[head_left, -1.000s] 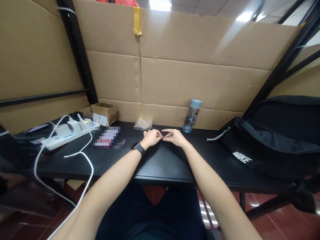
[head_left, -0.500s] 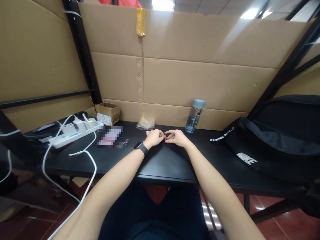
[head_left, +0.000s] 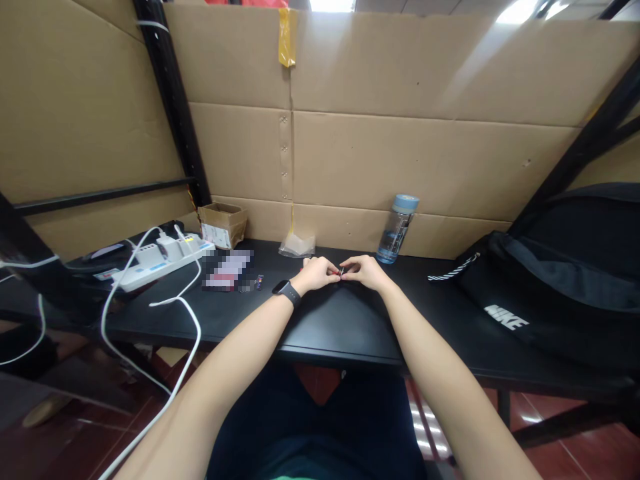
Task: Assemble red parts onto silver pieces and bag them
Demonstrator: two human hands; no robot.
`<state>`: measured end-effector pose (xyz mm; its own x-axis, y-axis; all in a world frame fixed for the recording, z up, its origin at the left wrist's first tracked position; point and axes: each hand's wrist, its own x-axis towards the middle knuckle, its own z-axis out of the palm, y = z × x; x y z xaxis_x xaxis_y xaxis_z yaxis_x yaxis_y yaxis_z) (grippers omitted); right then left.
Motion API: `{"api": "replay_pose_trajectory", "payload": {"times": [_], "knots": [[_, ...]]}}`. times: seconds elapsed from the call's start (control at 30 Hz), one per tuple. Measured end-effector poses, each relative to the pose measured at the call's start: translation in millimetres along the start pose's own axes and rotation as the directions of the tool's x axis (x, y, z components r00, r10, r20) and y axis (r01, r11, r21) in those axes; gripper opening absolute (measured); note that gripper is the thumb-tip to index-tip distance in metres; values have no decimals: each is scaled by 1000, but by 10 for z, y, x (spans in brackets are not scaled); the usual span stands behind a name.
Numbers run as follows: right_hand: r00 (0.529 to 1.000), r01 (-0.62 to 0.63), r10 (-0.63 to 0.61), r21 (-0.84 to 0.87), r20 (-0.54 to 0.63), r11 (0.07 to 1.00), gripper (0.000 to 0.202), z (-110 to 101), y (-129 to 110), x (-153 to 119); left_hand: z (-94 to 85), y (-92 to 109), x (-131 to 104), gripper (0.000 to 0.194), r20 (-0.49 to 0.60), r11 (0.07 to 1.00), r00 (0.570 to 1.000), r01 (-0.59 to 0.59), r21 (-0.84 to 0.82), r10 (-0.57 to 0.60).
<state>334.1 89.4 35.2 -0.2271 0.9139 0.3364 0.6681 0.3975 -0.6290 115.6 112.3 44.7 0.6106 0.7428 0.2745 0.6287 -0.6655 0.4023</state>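
My left hand [head_left: 320, 273] and my right hand [head_left: 365, 272] meet over the middle of the black desk [head_left: 340, 327], fingertips almost touching. Between them is a tiny object [head_left: 341, 272], partly reddish and partly shiny; its kind is too small to make out. Thumb and forefinger of each hand are pinched on it. A dark watch [head_left: 287, 292] is on my left wrist. Just behind my left hand lies a small clear plastic bag [head_left: 297, 245]. Beyond my right hand a water bottle [head_left: 397, 230] with a blue lid leans slightly.
At the left are a white power strip [head_left: 163, 261] with a trailing white cable [head_left: 193, 320], a small open cardboard box [head_left: 223, 225] and a blurred-out flat item [head_left: 227, 270]. A black backpack [head_left: 555, 287] fills the right side. Cardboard panels [head_left: 390, 160] wall the back.
The view has shifted slightly, so most things sit a little further right. Both hands stay pinched together; the fingers have turned a little and some red now shows between them.
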Motion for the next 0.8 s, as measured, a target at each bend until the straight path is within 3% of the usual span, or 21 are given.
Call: {"api": "replay_pose_trajectory", "payload": {"times": [0.13,0.33,0.57,0.7,0.8], "knots": [[1000,-17,17,-27,-19,999,41,35,27,13,14,-1,10,27,-15,1000,1000,19,6,-19],[998,-38,37,14,44,999,68,119,-13,23,5,25,-2,27,-19,997,997,72,14,-72],[1000,-13,14,-86,9,996,56,141,-82,15,7,25,-9,29,-30,999,999,46,11,-46],[1000,-26,26,-113,-6,993,54,148,-82,14,-109,-120,8,33,-201,998,979,-9,66,22],[999,-46,44,-123,-16,991,56,162,-78,19,-207,-359,35,36,-329,986,943,94,140,-43]]}}
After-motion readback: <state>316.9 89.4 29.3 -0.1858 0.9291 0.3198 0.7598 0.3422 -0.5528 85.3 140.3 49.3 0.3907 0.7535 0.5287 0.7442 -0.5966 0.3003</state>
